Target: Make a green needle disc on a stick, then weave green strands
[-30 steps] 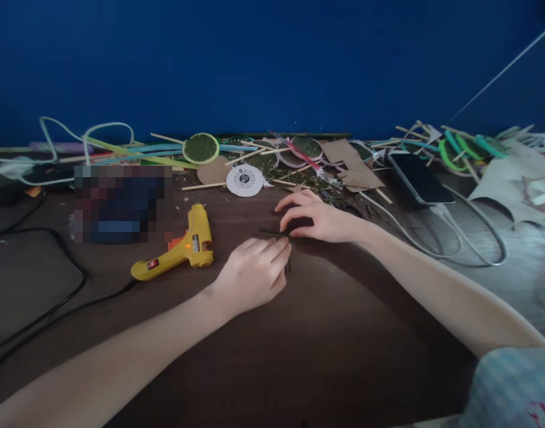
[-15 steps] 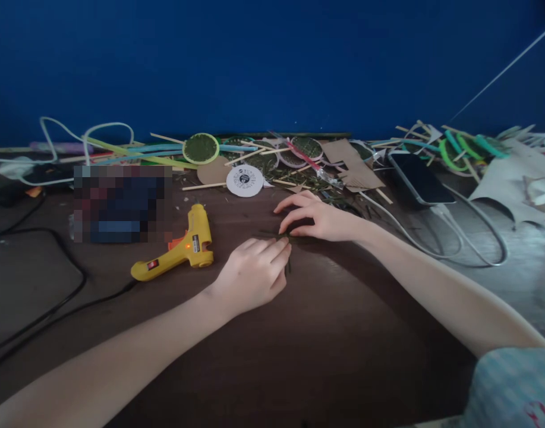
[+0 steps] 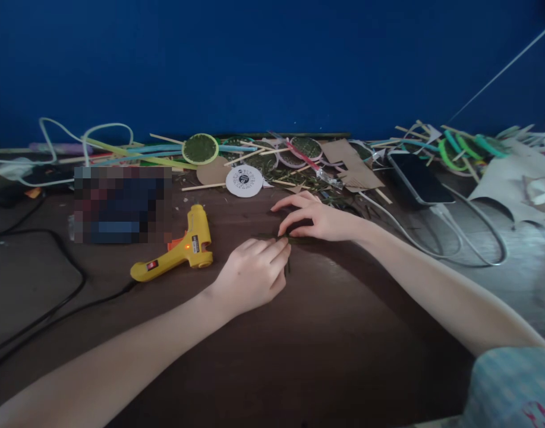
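My left hand [image 3: 257,274] lies on the dark table at mid-frame, fingers pressed together on thin green strips [image 3: 289,263] that look like dry leaf or grass pieces. Parts of the strips poke out past its fingertips; the rest is hidden below the hand. Just above and to the right, my right hand [image 3: 315,217] hovers low with curved fingers spread apart, its tips close to the left fingertips and the strips. I see nothing held in it. To the left of my hands, a yellow hot glue gun [image 3: 183,248] rests on its side, an orange light glowing.
Behind my hands lie a white printed disc [image 3: 244,181], a yellow-rimmed green disc [image 3: 201,148], wooden sticks, cardboard pieces [image 3: 355,166] and loose green bits. A phone [image 3: 420,178] with a white cable [image 3: 466,235] is at right. Black cords [image 3: 71,297] run along the left.
Almost nothing differs. My right fingers have shifted very slightly to the left; my left hand stays in place on the green strips.
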The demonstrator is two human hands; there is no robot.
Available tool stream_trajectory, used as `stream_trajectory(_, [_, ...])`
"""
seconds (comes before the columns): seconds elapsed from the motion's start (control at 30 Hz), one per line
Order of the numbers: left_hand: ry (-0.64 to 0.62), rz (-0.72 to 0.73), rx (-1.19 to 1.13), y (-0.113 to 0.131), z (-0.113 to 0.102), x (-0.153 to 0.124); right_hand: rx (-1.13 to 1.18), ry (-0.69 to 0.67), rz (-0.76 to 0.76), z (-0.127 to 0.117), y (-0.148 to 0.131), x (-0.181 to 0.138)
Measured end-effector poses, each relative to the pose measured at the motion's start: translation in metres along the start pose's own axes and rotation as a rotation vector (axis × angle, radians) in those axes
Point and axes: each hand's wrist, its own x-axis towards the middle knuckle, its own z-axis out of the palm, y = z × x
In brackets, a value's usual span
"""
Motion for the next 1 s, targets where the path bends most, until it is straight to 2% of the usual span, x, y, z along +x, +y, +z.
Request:
stream_trajectory(0.37, [0.006, 0.001, 0.001, -0.0001, 0.0009, -0.0013, 0.046, 0.122, -0.033, 0.0024, 0.0022, 0.0001])
stream_trajectory(1.0, [-0.013, 0.003, -0.009, -0.0004, 0.0005, -0.0004, 0.017, 0.061, 0.0, 0.006, -0.0032, 0.0006])
